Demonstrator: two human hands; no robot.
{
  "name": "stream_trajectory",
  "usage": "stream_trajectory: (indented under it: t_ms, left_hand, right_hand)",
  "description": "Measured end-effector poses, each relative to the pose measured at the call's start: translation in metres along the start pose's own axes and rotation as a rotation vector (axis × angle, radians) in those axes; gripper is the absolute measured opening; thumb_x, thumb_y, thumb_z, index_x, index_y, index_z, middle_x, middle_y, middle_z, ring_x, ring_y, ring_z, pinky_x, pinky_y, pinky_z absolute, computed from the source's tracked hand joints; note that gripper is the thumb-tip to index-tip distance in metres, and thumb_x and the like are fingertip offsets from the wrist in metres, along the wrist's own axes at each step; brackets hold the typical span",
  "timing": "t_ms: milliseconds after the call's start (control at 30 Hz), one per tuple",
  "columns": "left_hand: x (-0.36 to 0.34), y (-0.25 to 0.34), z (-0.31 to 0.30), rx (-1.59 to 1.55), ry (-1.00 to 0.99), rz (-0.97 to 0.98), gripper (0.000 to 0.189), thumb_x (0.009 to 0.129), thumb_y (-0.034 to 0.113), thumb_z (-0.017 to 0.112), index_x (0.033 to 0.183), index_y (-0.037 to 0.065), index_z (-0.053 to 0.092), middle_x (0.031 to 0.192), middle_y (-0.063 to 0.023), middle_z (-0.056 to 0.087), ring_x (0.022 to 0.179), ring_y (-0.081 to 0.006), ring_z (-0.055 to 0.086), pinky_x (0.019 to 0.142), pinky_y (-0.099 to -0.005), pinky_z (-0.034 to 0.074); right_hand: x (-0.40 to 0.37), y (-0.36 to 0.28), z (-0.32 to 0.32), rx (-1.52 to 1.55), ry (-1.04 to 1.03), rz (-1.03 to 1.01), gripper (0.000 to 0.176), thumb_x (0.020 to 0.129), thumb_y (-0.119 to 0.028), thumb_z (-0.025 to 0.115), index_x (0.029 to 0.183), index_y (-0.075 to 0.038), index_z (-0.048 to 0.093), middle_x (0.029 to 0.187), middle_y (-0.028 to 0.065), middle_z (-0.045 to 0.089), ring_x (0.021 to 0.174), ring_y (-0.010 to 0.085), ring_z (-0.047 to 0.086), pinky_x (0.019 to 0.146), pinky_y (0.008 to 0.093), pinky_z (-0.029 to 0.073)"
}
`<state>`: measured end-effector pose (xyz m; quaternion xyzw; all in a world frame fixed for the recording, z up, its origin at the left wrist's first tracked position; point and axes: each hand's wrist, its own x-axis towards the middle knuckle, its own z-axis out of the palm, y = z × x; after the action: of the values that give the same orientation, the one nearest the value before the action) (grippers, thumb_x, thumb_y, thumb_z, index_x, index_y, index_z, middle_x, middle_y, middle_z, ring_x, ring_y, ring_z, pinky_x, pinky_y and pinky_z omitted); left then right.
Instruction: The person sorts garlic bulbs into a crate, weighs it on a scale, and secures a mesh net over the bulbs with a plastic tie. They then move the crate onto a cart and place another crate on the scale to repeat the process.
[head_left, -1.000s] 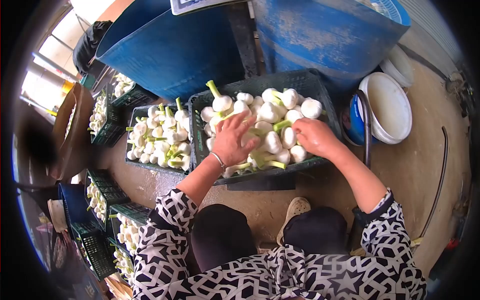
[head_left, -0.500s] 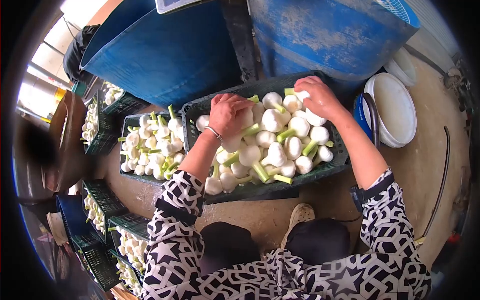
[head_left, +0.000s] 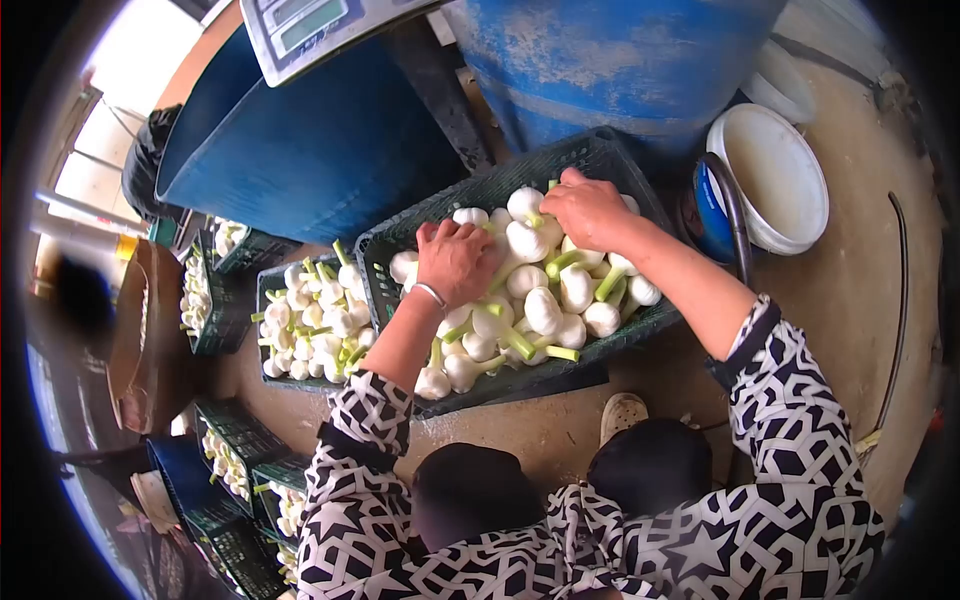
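Observation:
A dark green plastic crate (head_left: 480,395) full of white garlic bulbs (head_left: 543,311) with cut green stems sits in front of me. My left hand (head_left: 455,262), a bracelet at its wrist, lies palm down on the bulbs in the left half, fingers bent and somewhat apart. What is under that palm is hidden. At the crate's far side, my right hand (head_left: 588,210) is closed, its fingers curled round a garlic bulb that is mostly hidden. A green stem (head_left: 552,186) shows by its fingertips.
A smaller crate of garlic (head_left: 313,318) adjoins on the left, with several more crates (head_left: 225,452) beyond it. Two blue barrels (head_left: 300,150) (head_left: 610,70) stand behind. A digital scale (head_left: 310,30) hangs over the top edge. A white bucket (head_left: 770,180) and a black hose (head_left: 900,300) are right.
My view has shifted, bringing more of the scale into sight. The right hand has moved left along the crate's far side and turned palm down. My left hand stays over the bulbs, its fingers more spread.

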<state>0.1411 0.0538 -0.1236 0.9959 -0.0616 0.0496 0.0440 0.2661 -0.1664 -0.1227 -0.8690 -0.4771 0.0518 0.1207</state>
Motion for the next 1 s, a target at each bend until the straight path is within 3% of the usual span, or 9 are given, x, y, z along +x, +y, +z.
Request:
stream_trajectory:
  t_ms: [100,233,333,500,600,700,800,900,1000]
  left_hand:
    - [-0.003,-0.002,0.008,-0.103,-0.034,-0.012,0.024,0.084,0.028,0.050,0.098,0.016,0.066,0.103,-0.0017,0.065,0.107,-0.0237,0.054,0.102,-0.0524,0.026]
    - [0.002,0.004,-0.007,-0.062,-0.170,-0.122,0.026,0.086,0.030,0.052,0.104,0.018,0.065,0.111,-0.0022,0.064,0.113,-0.0240,0.052,0.105,-0.0494,0.024]
    - [0.008,0.019,-0.017,-0.160,0.237,-0.017,0.042,0.091,0.035,0.050,0.128,0.016,0.054,0.132,-0.0065,0.052,0.128,-0.0271,0.041,0.108,-0.0489,0.021]
    - [0.015,0.059,0.036,-0.131,-0.037,0.078,0.063,0.093,0.046,0.041,0.149,0.020,0.024,0.154,-0.0075,0.022,0.143,-0.0299,0.018,0.113,-0.0540,0.011]
    - [0.018,0.063,0.023,-0.077,-0.179,0.017,0.060,0.093,0.043,0.040,0.149,0.026,0.024,0.156,-0.0056,0.019,0.143,-0.0303,0.018,0.113,-0.0558,0.011]
    - [0.020,0.040,0.025,-0.415,-0.181,-0.020,0.059,0.091,0.038,0.049,0.145,0.017,0.035,0.151,-0.0094,0.030,0.142,-0.0278,0.021,0.115,-0.0454,0.015]
    - [-0.010,0.027,-0.016,-0.489,0.284,0.050,0.048,0.091,0.020,0.055,0.136,0.007,0.046,0.139,-0.0149,0.047,0.131,-0.0318,0.039,0.109,-0.0399,0.029]
    - [-0.096,-0.006,-0.044,-0.266,0.503,-0.202,0.042,0.093,0.017,0.053,0.132,0.002,0.049,0.128,-0.0151,0.056,0.117,-0.0324,0.052,0.101,-0.0412,0.038]
    - [-0.203,-0.044,-0.026,-0.796,0.234,-1.031,0.047,0.094,0.033,0.051,0.129,0.000,0.051,0.131,-0.0159,0.053,0.113,-0.0274,0.054,0.096,-0.0424,0.040]
  right_hand:
    - [-0.006,0.018,0.020,0.096,0.287,0.001,0.032,0.079,-0.006,0.053,0.108,-0.012,0.065,0.118,0.0015,0.057,0.113,0.0244,0.048,0.094,0.0397,0.043]
    - [-0.011,0.011,0.003,0.195,0.070,0.184,0.046,0.084,-0.014,0.055,0.131,-0.015,0.052,0.142,0.0009,0.041,0.132,0.0251,0.034,0.105,0.0459,0.035]
    - [-0.026,0.025,-0.031,0.196,0.237,0.117,0.050,0.083,-0.017,0.060,0.132,-0.012,0.051,0.144,0.0068,0.040,0.131,0.0291,0.038,0.105,0.0439,0.038]
    - [-0.070,0.047,-0.086,0.243,0.773,0.126,0.032,0.082,-0.017,0.061,0.111,-0.004,0.061,0.120,0.0113,0.060,0.106,0.0341,0.058,0.091,0.0402,0.047]
    - [-0.104,0.066,-0.064,0.598,0.711,0.453,0.037,0.086,-0.022,0.062,0.115,-0.001,0.059,0.123,0.0140,0.059,0.112,0.0292,0.058,0.093,0.0368,0.046]
    - [-0.138,0.069,-0.006,1.212,0.724,0.767,0.043,0.091,-0.031,0.059,0.120,0.002,0.057,0.124,0.0157,0.060,0.113,0.0230,0.058,0.095,0.0322,0.044]
    - [-0.160,0.055,0.062,1.266,0.753,0.888,0.047,0.092,-0.036,0.057,0.120,0.002,0.058,0.116,0.0126,0.064,0.109,0.0212,0.057,0.095,0.0324,0.041]
    - [-0.178,0.046,0.098,1.615,0.531,0.751,0.045,0.091,-0.044,0.058,0.108,-0.004,0.068,0.101,0.0056,0.068,0.096,0.0129,0.058,0.083,0.0295,0.044]
    - [-0.182,0.044,0.068,1.586,0.317,0.873,0.039,0.088,-0.039,0.062,0.098,-0.003,0.071,0.089,0.0039,0.069,0.076,0.0111,0.060,0.068,0.0284,0.046]
